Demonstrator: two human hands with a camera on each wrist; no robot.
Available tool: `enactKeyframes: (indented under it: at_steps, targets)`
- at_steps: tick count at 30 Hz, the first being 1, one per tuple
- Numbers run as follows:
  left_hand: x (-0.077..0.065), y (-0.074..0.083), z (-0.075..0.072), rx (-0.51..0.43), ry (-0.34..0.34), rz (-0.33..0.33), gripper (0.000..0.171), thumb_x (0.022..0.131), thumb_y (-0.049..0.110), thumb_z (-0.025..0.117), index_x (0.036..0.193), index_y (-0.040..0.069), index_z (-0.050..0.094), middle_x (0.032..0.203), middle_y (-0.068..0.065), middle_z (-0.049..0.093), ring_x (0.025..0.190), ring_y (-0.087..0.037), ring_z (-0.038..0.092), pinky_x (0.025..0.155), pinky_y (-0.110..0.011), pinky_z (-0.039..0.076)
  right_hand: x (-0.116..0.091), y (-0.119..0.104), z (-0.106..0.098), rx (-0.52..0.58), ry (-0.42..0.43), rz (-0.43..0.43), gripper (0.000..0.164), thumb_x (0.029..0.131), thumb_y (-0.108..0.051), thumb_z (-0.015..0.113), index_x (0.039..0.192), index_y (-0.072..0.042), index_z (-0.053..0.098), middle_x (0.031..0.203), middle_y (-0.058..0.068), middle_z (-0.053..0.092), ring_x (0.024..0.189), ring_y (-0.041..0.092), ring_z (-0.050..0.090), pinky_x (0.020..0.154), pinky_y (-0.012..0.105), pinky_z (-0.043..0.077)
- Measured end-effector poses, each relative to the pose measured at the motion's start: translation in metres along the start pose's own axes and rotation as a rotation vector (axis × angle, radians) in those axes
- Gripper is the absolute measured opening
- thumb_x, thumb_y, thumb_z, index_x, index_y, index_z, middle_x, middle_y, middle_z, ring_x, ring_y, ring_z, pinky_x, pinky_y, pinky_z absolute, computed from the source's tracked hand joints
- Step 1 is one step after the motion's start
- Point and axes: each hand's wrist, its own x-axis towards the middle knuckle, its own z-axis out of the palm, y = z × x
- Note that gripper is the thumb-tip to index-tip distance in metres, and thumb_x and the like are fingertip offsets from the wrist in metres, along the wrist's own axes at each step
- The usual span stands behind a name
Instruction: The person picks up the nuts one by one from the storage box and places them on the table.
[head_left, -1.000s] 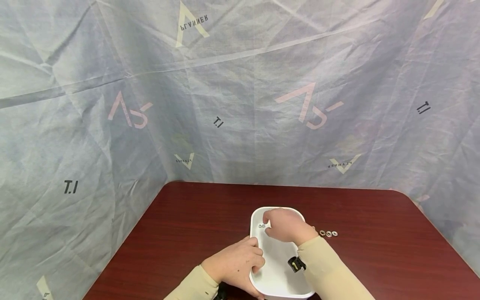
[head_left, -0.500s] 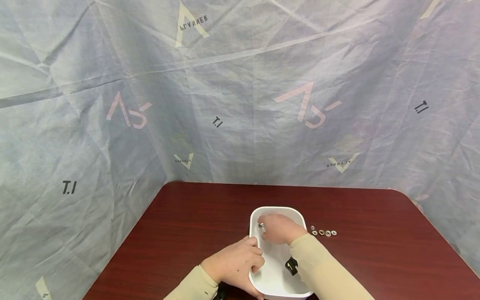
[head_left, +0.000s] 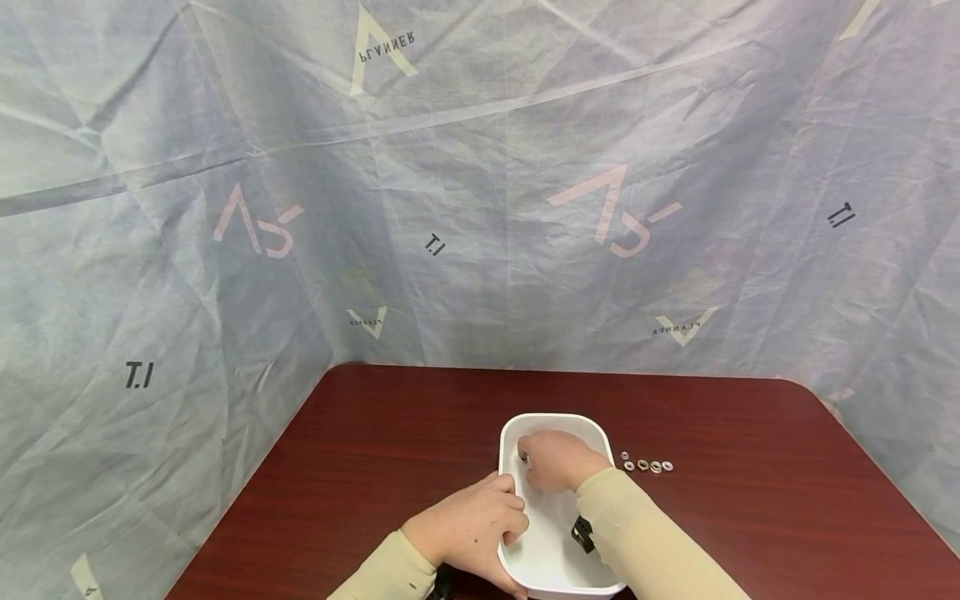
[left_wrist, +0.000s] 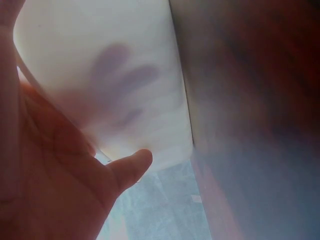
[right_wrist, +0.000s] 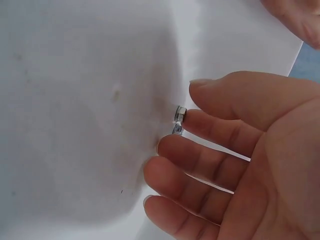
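My left hand [head_left: 474,528] grips the left wall of a white plastic bin [head_left: 551,575], fingers curled over its rim. From outside, the left wrist view shows my left hand [left_wrist: 65,165] against the translucent bin [left_wrist: 150,105], with finger shadows showing through. My right hand [head_left: 557,461] reaches down inside the far part of the bin. In the right wrist view, two small metal nuts [right_wrist: 180,114] lie side by side on the bin's bottom. The index fingertip of my right hand [right_wrist: 230,145] touches one; the thumb stands apart from them.
Right of the bin, several small metal rings or nuts [head_left: 656,467] lie on the dark red table [head_left: 750,500]. A black wrist device [head_left: 582,533] sits at my right sleeve. Grey printed cloth [head_left: 480,275] hangs behind and to the left.
My right hand has moved left and down inside the bin to the two nuts, now mostly covering them in the head view. The left hand keeps its grip on the bin.
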Motion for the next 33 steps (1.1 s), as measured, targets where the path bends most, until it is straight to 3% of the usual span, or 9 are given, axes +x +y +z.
enactKeyframes:
  at_steps: [10,17,33]
  targets:
    - [0.0016,-0.0001,-0.0017,-0.020,-0.010,-0.008,0.065,0.060,0.081,0.075,0.065,0.027,0.039,0.067,0.020,0.029,0.077,-0.005,0.033,0.079,-0.022,0.032,-0.0013,0.0016,0.0015,-0.042,0.018,0.003,0.028,0.082,-0.004,0.073,0.072,-0.020,0.053,0.064,-0.008,0.048,0.060,0.011,0.045,0.059,0.029,0.040]
    - [0.0014,-0.0002,-0.0020,-0.022,-0.013,-0.009,0.066,0.059,0.080,0.076,0.065,0.027,0.038,0.067,0.020,0.029,0.077,-0.005,0.033,0.079,-0.022,0.032,-0.0008,0.0018,0.0040,-0.028,0.020,-0.020,0.030,0.077,0.000,0.074,0.067,-0.020,0.054,0.062,-0.007,0.048,0.059,0.012,0.045,0.057,0.029,0.040]
    - [0.0005,0.0002,-0.0024,-0.008,0.006,0.001,0.066,0.059,0.080,0.076,0.065,0.027,0.038,0.067,0.021,0.026,0.077,-0.004,0.031,0.079,-0.021,0.032,-0.0010,0.0003,0.0028,-0.082,0.031,-0.011,0.028,0.077,-0.002,0.069,0.061,-0.019,0.052,0.056,-0.007,0.046,0.052,0.011,0.041,0.051,0.028,0.037]
